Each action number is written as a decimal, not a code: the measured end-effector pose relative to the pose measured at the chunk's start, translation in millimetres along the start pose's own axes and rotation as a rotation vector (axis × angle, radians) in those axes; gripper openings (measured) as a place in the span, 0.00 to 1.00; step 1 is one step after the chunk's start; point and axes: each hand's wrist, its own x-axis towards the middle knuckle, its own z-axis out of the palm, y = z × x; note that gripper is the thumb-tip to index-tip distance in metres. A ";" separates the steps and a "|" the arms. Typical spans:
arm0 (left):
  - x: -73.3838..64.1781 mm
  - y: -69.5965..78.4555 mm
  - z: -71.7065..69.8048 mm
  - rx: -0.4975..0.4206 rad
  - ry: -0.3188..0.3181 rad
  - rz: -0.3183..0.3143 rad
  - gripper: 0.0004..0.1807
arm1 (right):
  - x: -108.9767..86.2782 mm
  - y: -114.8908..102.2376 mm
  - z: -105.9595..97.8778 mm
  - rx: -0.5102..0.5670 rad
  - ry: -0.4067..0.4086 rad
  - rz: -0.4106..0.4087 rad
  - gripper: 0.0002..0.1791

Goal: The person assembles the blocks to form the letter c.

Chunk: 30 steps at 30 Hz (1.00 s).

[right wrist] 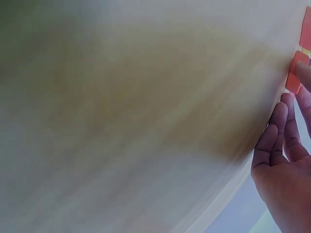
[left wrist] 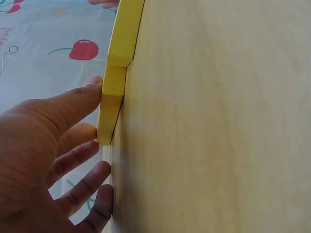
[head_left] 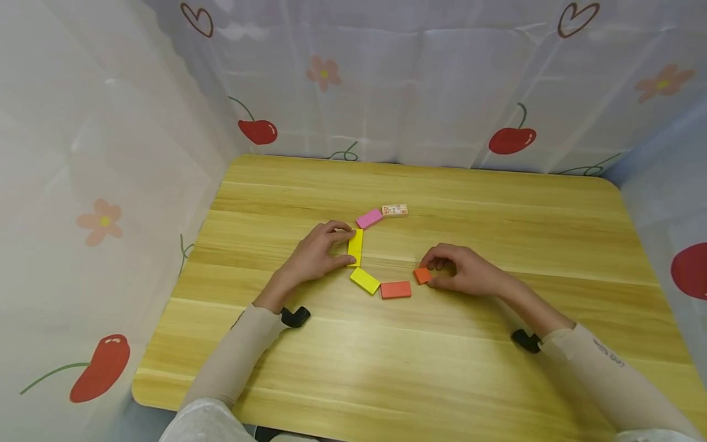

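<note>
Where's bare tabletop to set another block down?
Free: the near table between the sleeves, the far strip by the curtain, and the right side. Crowded: the middle, where left hand and right hand flank the block arc.

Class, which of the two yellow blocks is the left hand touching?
The upper yellow block, lying lengthwise beside the left hand; the lower yellow block lies untouched, angled.

My head view is bright and evenly lit, soft light with only faint shadows under the hands on the table [head_left: 442, 380]. Its edges bow outward, so the curtain [head_left: 110, 184] curves at the sides. The left wrist view is sharp on the yellow block [left wrist: 111, 104], with a thin shadow beneath it, and pale glare washes the wood. My right wrist view is badly smeared, dark toward the upper left.
</note>
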 end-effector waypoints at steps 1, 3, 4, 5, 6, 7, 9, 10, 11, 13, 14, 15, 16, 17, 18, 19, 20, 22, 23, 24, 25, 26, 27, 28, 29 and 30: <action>0.1 -0.2 0.0 0.001 0.002 0.001 0.34 | -0.4 -0.9 1.3 0.003 -0.006 -0.005 0.17; 0.1 -0.9 -0.1 0.006 0.005 -0.001 0.33 | -0.8 -2.4 3.8 0.009 -0.015 -0.014 0.17; 0.1 -1.4 0.0 0.008 0.005 -0.002 0.33 | -1.1 -2.7 5.1 0.008 -0.018 -0.021 0.17; 0.2 -1.7 0.0 0.008 0.005 -0.002 0.33 | -1.5 -2.9 6.3 0.009 -0.019 -0.027 0.17; 0.3 -1.7 0.0 0.007 0.004 -0.002 0.33 | -2.1 -3.4 7.2 0.010 -0.021 -0.029 0.17; 0.3 -1.7 -0.1 0.005 0.002 -0.002 0.34 | -2.5 -3.7 8.1 0.010 -0.023 -0.033 0.17; 0.3 -1.8 0.2 0.003 -0.003 -0.002 0.34 | -3.5 -4.4 9.2 0.009 -0.027 -0.037 0.17; 0.4 -1.9 0.1 0.002 -0.004 -0.002 0.34 | -3.9 -5.0 9.4 0.010 -0.029 -0.035 0.17; 0.4 -1.7 0.2 0.001 -0.004 -0.001 0.34 | -4.2 -5.7 9.4 0.012 -0.032 -0.033 0.17; 0.6 -1.9 0.1 0.000 -0.002 -0.002 0.34 | -4.4 -6.7 9.0 0.012 -0.039 -0.028 0.17; 0.7 -1.9 0.1 0.000 -0.001 -0.002 0.34 | -4.4 -7.2 8.6 0.012 -0.042 -0.024 0.17; 0.8 -1.9 0.1 -0.002 0.000 -0.001 0.33 | -4.3 -7.4 8.4 0.013 -0.044 -0.021 0.17; 0.8 -2.0 0.2 -0.003 0.000 -0.001 0.33 | -4.1 -7.3 8.3 0.012 -0.048 -0.020 0.17; 0.8 -1.9 0.1 -0.004 0.001 -0.002 0.34 | -3.9 -7.1 8.3 0.010 -0.051 -0.018 0.17; 0.9 -1.8 0.0 -0.006 0.001 -0.002 0.34 | -3.8 -7.1 8.2 0.009 -0.054 -0.016 0.17; 1.0 -1.8 0.0 -0.006 0.000 -0.002 0.34 | -3.7 -7.4 7.9 0.006 -0.056 -0.015 0.17; 1.1 -1.7 -0.1 -0.008 -0.001 -0.002 0.34 | -3.6 -7.8 7.8 0.005 -0.058 -0.015 0.16; 1.5 -1.4 -0.4 -0.007 -0.003 0.000 0.34 | -3.6 -8.9 7.4 -0.001 -0.063 -0.013 0.16; 1.5 -1.0 -0.7 -0.007 -0.005 -0.001 0.34 | -3.4 -9.5 7.3 -0.002 -0.064 -0.013 0.16; 1.5 -0.7 -0.9 -0.007 -0.006 -0.002 0.35 | -3.4 -10.1 7.1 -0.004 -0.065 -0.012 0.16; 1.4 -0.4 -1.1 -0.007 -0.009 -0.003 0.35 | -3.3 -10.2 7.1 -0.006 -0.066 -0.012 0.16; 1.3 -0.2 -1.3 -0.007 -0.010 -0.004 0.35 | -3.2 -10.4 7.1 -0.006 -0.067 -0.011 0.16; 1.2 0.0 -1.4 -0.007 -0.011 -0.004 0.35 | -3.2 -10.3 7.1 -0.006 -0.067 -0.010 0.16; 1.1 0.2 -1.5 -0.007 -0.012 -0.005 0.35 | -3.1 -10.0 7.3 -0.005 -0.068 -0.012 0.16; 0.9 0.5 -1.6 -0.009 -0.012 -0.006 0.35 | -3.0 -9.7 7.4 -0.004 -0.068 -0.013 0.16; 0.8 0.5 -1.5 -0.010 -0.011 -0.005 0.34 | -3.1 -9.8 7.3 -0.003 -0.068 -0.014 0.16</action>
